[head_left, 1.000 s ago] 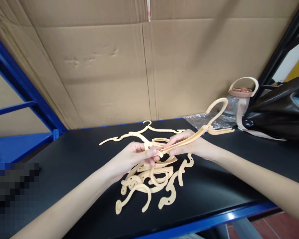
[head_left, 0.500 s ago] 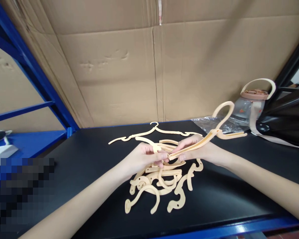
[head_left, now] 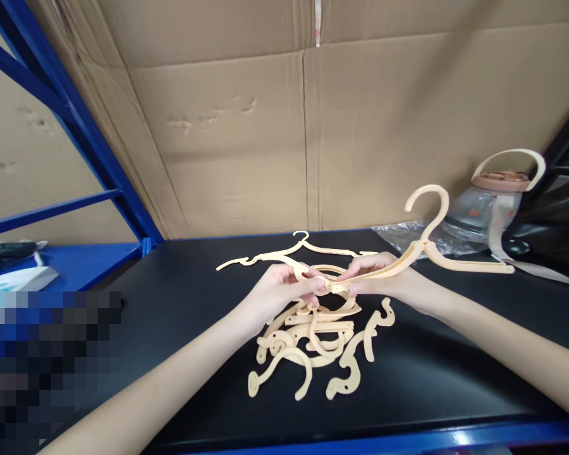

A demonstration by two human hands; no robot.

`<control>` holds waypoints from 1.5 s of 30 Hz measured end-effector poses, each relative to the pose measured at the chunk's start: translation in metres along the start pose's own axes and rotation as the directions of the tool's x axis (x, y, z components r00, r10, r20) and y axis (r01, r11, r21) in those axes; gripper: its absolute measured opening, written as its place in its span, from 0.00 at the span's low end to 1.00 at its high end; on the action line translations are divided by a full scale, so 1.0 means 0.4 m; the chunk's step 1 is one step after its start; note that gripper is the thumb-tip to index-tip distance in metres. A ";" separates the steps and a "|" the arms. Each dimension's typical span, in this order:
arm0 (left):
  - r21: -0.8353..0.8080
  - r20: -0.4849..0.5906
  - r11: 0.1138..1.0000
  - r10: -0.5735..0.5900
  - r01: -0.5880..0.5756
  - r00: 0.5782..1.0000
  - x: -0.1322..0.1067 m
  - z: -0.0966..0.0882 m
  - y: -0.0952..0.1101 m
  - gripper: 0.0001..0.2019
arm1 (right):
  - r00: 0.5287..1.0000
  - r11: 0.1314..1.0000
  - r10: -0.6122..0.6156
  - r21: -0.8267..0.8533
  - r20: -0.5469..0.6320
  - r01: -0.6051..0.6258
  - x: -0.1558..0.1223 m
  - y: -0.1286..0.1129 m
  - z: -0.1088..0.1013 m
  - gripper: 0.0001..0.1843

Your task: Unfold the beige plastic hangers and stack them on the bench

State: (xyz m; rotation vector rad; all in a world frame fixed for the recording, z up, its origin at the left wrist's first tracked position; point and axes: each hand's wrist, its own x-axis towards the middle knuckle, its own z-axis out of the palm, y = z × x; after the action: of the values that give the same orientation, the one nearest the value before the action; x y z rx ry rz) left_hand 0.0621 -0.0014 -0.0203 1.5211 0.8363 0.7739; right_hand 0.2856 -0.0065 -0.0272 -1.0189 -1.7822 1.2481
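My right hand [head_left: 384, 281] is closed round the left arm of a cream plastic hanger [head_left: 424, 249], whose hook stands up at the right. My left hand [head_left: 284, 291] pinches a small cream hanger part [head_left: 308, 276] and holds it against the tip of that arm. Just below both hands lies a pile of loose cream hanger parts [head_left: 313, 344] on the black tabletop [head_left: 180, 328]. A whole cream hanger [head_left: 284, 253] lies flat behind my hands.
A cardboard wall [head_left: 313, 126] closes off the back. At the right stand a clear bottle with a pink lid [head_left: 493, 196], a crumpled plastic bag [head_left: 403, 234] and a black bag [head_left: 559, 221]. A blue rack frame [head_left: 66, 126] rises at the left.
The hanger in my right hand has swung flatter, its right arm now stretched out to the right. My view has shifted left, so the things sit further right.
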 end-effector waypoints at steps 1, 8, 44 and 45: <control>0.005 -0.003 1.000 0.008 -0.008 1.000 0.000 0.001 0.000 0.08 | 1.000 1.000 0.007 -0.006 -0.002 -0.007 0.001 -0.001 0.002 0.14; 0.061 0.033 0.998 0.013 -0.015 0.999 0.000 0.012 -0.019 0.11 | 0.999 0.995 -0.031 -0.096 0.009 0.032 0.002 0.000 0.008 0.14; -0.009 0.084 1.000 -0.008 0.009 0.996 0.003 -0.004 -0.009 0.07 | 0.992 0.995 -0.097 0.027 0.080 0.095 0.008 0.012 -0.004 0.11; -0.006 0.087 1.000 -0.004 0.005 0.996 0.002 -0.004 -0.007 0.07 | 0.992 0.995 -0.097 0.023 0.076 0.096 0.009 0.013 -0.007 0.11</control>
State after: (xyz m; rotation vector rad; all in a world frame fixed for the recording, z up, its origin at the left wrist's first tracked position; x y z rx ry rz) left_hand 0.0610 0.0004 -0.0229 1.5361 0.7713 0.7011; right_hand 0.2875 -0.0009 -0.0309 -0.8732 -1.8518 1.2576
